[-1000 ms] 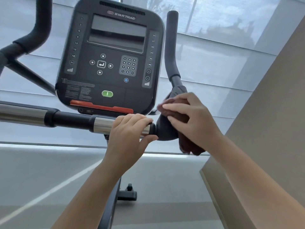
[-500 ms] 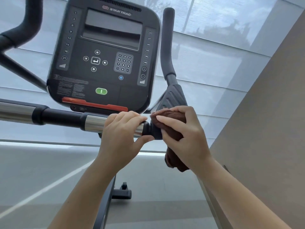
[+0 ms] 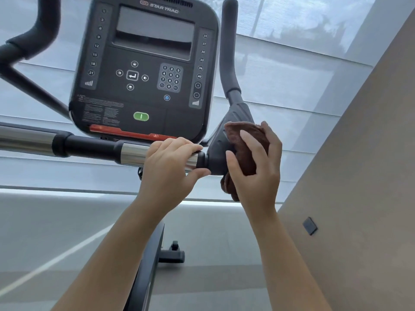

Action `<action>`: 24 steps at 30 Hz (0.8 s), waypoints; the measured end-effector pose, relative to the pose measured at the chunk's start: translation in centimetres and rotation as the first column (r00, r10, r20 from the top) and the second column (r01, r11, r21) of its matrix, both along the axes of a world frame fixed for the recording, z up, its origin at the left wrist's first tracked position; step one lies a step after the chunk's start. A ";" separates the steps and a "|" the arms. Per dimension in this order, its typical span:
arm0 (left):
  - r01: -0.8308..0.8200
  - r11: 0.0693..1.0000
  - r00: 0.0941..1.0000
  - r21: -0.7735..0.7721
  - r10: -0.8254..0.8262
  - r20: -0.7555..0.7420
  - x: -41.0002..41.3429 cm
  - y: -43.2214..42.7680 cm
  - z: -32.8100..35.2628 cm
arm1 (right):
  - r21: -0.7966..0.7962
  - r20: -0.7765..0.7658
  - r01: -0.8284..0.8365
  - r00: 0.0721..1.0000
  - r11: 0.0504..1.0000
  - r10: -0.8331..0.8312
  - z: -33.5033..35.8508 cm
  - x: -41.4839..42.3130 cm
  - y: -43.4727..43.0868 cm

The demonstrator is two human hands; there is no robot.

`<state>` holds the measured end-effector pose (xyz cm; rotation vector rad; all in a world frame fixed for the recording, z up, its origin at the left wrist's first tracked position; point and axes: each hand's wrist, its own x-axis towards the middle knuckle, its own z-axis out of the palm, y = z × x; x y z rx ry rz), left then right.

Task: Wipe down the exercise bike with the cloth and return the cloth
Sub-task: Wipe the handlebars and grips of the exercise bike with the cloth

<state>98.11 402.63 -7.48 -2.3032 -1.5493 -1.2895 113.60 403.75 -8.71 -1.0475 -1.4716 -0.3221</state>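
The exercise bike's black console [image 3: 146, 70] fills the upper middle, with a horizontal handlebar [image 3: 89, 147] of chrome and black sections below it. My left hand [image 3: 170, 167] is wrapped around the chrome end of that bar. My right hand [image 3: 258, 167] presses a brown cloth [image 3: 244, 149] against the black joint [image 3: 216, 153] where the upright right grip [image 3: 229, 52] meets the bar. Part of the cloth hangs below my palm.
A beige wall [image 3: 359, 176] with a small dark plate [image 3: 310, 225] stands close on the right. Blinds over a window lie behind the bike. The bike's frame [image 3: 148, 265] and front foot [image 3: 173, 254] rest on grey floor with a white line [image 3: 56, 261].
My right hand slid the cloth down the joint, then turned more upright against its right side. My left hand kept its hold on the bar.
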 end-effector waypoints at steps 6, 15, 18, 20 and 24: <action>0.011 1.000 1.000 0.012 -0.011 -0.012 -0.1 0.1 0.1 | 0.184 -0.139 0.078 0.989 0.980 -0.053 -1.6 -2.5 0.7; 0.006 1.000 1.000 0.002 -0.006 0.006 -0.2 0.2 0.2 | 0.221 -0.120 0.064 0.992 0.973 -0.038 -2.0 -1.9 1.2; 0.015 1.000 1.000 0.000 -0.015 0.008 -0.2 0.1 0.2 | 0.241 -0.053 0.030 0.998 0.970 -0.017 -2.4 -2.2 0.8; 0.015 1.000 1.000 -0.007 -0.015 0.008 -0.2 0.1 0.2 | 0.246 0.056 -0.050 0.998 0.968 0.038 -1.6 -0.3 1.1; 0.019 1.000 1.000 -0.013 -0.019 -0.006 -0.2 0.0 0.2 | 0.175 -0.027 -0.066 0.997 0.982 0.072 0.0 1.8 1.7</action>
